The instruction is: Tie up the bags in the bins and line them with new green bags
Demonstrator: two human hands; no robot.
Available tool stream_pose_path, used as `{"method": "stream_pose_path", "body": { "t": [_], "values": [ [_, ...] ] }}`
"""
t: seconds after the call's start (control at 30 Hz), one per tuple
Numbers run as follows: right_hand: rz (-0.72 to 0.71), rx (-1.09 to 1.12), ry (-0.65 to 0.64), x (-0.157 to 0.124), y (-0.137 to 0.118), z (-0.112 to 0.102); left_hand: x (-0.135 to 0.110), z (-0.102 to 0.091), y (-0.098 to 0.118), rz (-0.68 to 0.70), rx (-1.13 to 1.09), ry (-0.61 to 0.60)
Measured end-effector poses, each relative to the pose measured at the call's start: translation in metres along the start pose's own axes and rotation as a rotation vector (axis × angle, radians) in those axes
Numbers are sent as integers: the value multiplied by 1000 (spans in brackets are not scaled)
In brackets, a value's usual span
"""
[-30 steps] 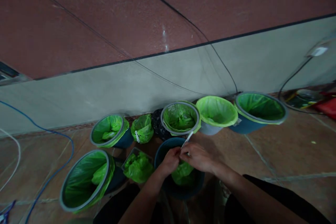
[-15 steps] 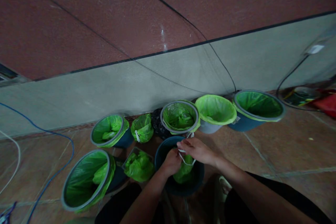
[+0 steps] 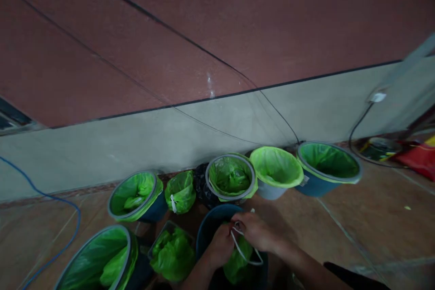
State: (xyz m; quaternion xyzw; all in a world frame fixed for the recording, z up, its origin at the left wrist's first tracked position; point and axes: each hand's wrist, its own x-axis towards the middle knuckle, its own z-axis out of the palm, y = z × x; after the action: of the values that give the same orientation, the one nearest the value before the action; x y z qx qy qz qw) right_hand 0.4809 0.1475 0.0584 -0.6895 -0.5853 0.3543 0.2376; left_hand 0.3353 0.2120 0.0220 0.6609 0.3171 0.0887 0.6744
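Note:
My left hand [image 3: 219, 244] and my right hand [image 3: 255, 231] meet above a dark blue bin [image 3: 202, 230] at the bottom middle. Both have their fingers closed on a thin white drawstring [image 3: 242, 253], and a loop of it hangs below them. Under the loop, a bright green plastic bag [image 3: 234, 265] lies inside the bin. The fingertips overlap, so the exact grip on the string is partly hidden. Just behind the hands stands a grey-rimmed bin [image 3: 254, 176] lined with green plastic.
More green-lined bins surround me: a pale bin [image 3: 272, 192], a blue bin [image 3: 321, 188], another bin [image 3: 154, 210] and a large bin [image 3: 127, 253]. Nearby are a tied green bag [image 3: 181, 192] and a crumpled green bag [image 3: 173, 253]. A blue cable [image 3: 64, 203] crosses the floor.
The camera has tilted upward, so the bins and hands sit lower in view. Both hands stay together on the drawstring, whose loop now looks larger.

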Motion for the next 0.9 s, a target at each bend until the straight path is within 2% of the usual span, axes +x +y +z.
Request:
{"method": "stream_pose_path", "body": {
  "t": [0.1, 0.2, 0.43, 0.53, 0.7, 0.9],
  "values": [
    [9, 5, -39, -2, 0, 1, 4, 1, -9, 71, 68, 23],
    [45, 10, -35, -2, -2, 1, 7, 0, -14, 78, 90, 27],
    [100, -52, -46, -2, 0, 4, 5, 1, -1, 91, 35, 17],
    [121, -101, -6, -4, 4, 6, 4, 0, 2, 69, 68, 27],
    [86, -54, 5, -3, 8, 4, 4, -5, -3, -8, 20, 142],
    [108, -140, 35, 0, -6, -6, 3, -10, 9, -128, -17, 197]
  ]
}}
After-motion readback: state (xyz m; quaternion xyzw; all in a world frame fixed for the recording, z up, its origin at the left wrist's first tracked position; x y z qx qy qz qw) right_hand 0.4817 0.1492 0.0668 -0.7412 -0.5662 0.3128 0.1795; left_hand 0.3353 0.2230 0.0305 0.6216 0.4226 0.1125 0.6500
